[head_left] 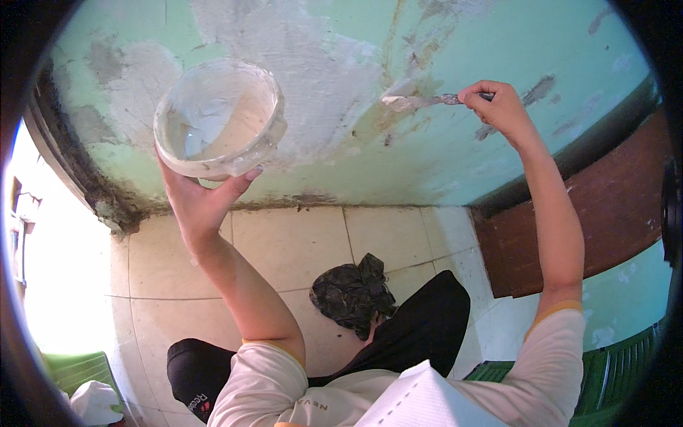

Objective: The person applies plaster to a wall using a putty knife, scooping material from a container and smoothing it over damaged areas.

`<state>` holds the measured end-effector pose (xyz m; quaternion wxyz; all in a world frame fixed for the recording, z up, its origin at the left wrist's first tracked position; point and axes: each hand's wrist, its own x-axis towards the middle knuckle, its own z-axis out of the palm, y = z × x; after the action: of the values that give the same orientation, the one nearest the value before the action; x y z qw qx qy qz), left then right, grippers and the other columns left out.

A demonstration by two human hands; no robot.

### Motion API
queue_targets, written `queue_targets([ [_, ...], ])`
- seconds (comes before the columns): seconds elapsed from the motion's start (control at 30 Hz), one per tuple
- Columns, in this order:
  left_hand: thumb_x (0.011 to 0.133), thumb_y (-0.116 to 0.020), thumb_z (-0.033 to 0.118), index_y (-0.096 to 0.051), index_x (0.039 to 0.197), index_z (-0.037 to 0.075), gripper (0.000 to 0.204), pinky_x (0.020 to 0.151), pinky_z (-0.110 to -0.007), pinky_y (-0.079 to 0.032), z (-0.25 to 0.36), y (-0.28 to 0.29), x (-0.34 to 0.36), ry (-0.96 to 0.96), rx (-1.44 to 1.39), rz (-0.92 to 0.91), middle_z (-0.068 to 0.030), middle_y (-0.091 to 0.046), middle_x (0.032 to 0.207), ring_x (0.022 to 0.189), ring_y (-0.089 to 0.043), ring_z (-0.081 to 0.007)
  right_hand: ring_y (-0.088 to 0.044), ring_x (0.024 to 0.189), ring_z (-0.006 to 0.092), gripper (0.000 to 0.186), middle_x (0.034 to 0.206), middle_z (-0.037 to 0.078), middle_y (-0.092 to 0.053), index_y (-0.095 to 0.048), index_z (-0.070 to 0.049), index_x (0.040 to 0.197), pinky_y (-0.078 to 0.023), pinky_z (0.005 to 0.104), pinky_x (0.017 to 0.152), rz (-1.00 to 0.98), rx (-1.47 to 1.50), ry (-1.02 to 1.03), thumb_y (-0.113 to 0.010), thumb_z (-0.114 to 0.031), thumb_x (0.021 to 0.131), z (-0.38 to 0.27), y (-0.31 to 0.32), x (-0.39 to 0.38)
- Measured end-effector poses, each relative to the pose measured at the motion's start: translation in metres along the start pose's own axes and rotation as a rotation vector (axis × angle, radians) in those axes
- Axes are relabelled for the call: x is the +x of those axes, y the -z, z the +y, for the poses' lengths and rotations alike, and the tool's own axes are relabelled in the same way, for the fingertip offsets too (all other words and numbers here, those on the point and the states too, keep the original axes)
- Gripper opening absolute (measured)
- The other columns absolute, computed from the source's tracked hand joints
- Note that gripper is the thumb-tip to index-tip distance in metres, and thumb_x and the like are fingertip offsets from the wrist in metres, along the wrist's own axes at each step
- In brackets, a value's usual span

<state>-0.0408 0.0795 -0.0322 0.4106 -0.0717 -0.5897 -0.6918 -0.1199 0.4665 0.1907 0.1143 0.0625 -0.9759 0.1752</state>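
Observation:
My left hand grips a round whitish bowl from below and tilts its opening toward me. White paste coats the inside of the bowl. At the right, my right hand is closed round the dark handle of a putty knife. A lump of white paste sits on the blade, which is at or close to the wall; contact cannot be made out. The green wall has wide whitish patches and brown stains between the bowl and the knife.
A crumpled black plastic bag lies on the tiled floor by my legs. A brown wooden door stands at the right. Green slatted chairs are at the lower right, and a bright doorway opens on the left.

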Motion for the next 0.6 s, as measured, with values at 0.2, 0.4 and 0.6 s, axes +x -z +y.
queue_targets([
  [0.2, 0.054, -0.095, 0.016, -0.034, 0.142, -0.001, 0.108, 0.100, -0.036, -0.045, -0.001, 0.004, 0.002, -0.019, -0.014, 0.008, -0.0121, -0.050, 0.132, 0.120, -0.051, -0.0220, -0.041, 0.057, 0.0031, 0.017, 0.069, -0.004, -0.056, -0.072, -0.004, 0.091, -0.030, 0.0208, 0.049, 0.016, 0.034, -0.041, -0.071, -0.021, 0.087, -0.019, 0.039, 0.012],
  [0.4, 0.054, -0.094, 0.015, -0.033, 0.143, -0.001, 0.109, 0.100, -0.036, -0.045, 0.000, -0.001, 0.003, 0.040, -0.021, 0.005, -0.0126, -0.049, 0.133, 0.121, -0.051, -0.0218, -0.048, 0.057, 0.0056, 0.021, 0.069, -0.002, -0.061, -0.074, -0.006, 0.088, -0.038, 0.0229, 0.052, -0.051, -0.014, -0.035, -0.072, -0.026, 0.083, -0.018, 0.026, 0.000],
  [0.6, 0.054, -0.094, 0.017, -0.033, 0.143, -0.002, 0.110, 0.100, -0.036, -0.045, 0.000, 0.003, 0.005, -0.019, -0.018, -0.006, -0.0130, -0.049, 0.133, 0.122, -0.050, -0.0218, -0.044, 0.058, 0.0036, 0.018, 0.071, -0.003, -0.058, -0.072, -0.003, 0.092, -0.034, 0.0198, 0.052, 0.041, -0.088, 0.065, -0.071, -0.020, 0.086, -0.023, 0.009, 0.004],
])
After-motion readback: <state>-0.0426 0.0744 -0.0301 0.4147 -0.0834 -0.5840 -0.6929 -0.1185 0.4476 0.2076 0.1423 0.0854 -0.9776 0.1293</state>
